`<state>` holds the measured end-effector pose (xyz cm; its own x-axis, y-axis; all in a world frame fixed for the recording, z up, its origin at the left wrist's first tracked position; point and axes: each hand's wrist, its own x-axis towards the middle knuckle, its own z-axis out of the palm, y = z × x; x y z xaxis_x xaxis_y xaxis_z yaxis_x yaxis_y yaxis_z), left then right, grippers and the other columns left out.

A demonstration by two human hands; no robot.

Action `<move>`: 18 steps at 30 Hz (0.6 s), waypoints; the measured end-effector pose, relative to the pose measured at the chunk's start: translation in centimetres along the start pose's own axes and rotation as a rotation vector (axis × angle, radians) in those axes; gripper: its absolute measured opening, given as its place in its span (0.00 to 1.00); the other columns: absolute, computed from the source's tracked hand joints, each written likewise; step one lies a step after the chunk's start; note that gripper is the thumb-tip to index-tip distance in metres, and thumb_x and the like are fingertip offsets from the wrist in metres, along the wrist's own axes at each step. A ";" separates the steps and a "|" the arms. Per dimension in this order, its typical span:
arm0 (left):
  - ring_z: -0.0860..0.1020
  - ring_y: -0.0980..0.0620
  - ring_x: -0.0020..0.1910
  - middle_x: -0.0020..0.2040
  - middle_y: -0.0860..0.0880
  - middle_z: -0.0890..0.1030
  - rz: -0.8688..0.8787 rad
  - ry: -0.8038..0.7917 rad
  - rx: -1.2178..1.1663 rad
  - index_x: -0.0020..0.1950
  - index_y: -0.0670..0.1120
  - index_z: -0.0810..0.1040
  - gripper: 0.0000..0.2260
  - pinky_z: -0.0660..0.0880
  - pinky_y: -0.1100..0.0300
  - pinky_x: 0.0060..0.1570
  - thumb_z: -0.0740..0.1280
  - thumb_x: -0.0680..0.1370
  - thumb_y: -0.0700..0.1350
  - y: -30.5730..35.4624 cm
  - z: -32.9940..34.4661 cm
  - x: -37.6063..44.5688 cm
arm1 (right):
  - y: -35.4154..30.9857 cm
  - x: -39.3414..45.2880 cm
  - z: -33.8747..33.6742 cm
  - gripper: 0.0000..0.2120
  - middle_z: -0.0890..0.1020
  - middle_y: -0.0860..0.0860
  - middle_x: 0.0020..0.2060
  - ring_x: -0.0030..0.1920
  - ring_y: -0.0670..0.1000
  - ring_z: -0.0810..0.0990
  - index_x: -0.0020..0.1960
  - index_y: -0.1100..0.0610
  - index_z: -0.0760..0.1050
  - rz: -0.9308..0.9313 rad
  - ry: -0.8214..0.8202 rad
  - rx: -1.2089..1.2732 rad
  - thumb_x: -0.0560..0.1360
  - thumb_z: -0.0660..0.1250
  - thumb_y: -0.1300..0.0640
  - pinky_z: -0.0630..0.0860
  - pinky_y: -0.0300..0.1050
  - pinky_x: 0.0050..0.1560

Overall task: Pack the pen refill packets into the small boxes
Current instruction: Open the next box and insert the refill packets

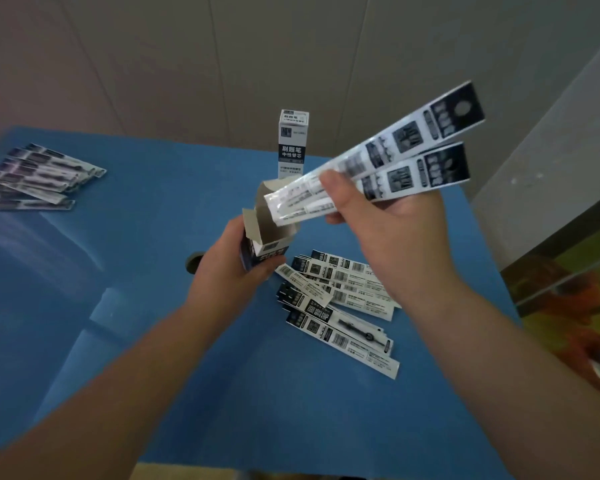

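Both hands (229, 268) (388, 230) raised — grips closed

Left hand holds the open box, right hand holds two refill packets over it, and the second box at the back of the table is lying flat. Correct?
Not quite. The second box stands upright, as the head view shows. The rest holds: the left hand holds the open box and the right hand holds two refill packets over it.

Small packing station, likely a home or back room rather than a shop. Plain blue worktop (153, 341) against bare beige panelled wall (187, 64). Colourful printed carton (568, 299) at 3 o'clock beside it.
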<state>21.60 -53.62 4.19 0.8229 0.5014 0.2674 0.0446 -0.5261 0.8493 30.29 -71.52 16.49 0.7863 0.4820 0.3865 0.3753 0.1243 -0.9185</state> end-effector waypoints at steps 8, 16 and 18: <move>0.74 0.78 0.52 0.53 0.77 0.76 0.038 0.001 0.012 0.56 0.79 0.67 0.32 0.65 0.83 0.46 0.78 0.73 0.45 0.4 0.1 -0.2 | 1.0 1.6 1.1 0.14 0.84 0.34 0.44 0.48 0.31 0.79 0.52 0.42 0.83 0.148 -0.371 -0.474 0.68 0.80 0.49 0.70 0.21 0.44; 0.78 0.72 0.54 0.54 0.72 0.79 -0.036 0.034 -0.077 0.57 0.76 0.68 0.25 0.70 0.80 0.44 0.77 0.72 0.53 0.1 -0.3 0.0 | 1.6 1.8 -0.2 0.21 0.79 0.39 0.53 0.45 0.44 0.76 0.61 0.39 0.77 -0.042 -0.412 -0.598 0.69 0.78 0.46 0.68 0.30 0.43; 0.77 0.74 0.53 0.53 0.74 0.78 -0.059 0.059 -0.052 0.56 0.76 0.67 0.27 0.68 0.81 0.44 0.79 0.71 0.52 -0.4 -0.6 0.0 | 2.9 1.6 -0.4 0.16 0.79 0.40 0.52 0.43 0.43 0.77 0.60 0.43 0.77 -0.037 -0.349 -0.597 0.74 0.74 0.53 0.69 0.29 0.43</move>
<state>21.30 -53.03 4.14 0.7847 0.5709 0.2417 0.0612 -0.4593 0.8862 32.84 -70.78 14.45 0.6019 0.7496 0.2753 0.6831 -0.3047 -0.6638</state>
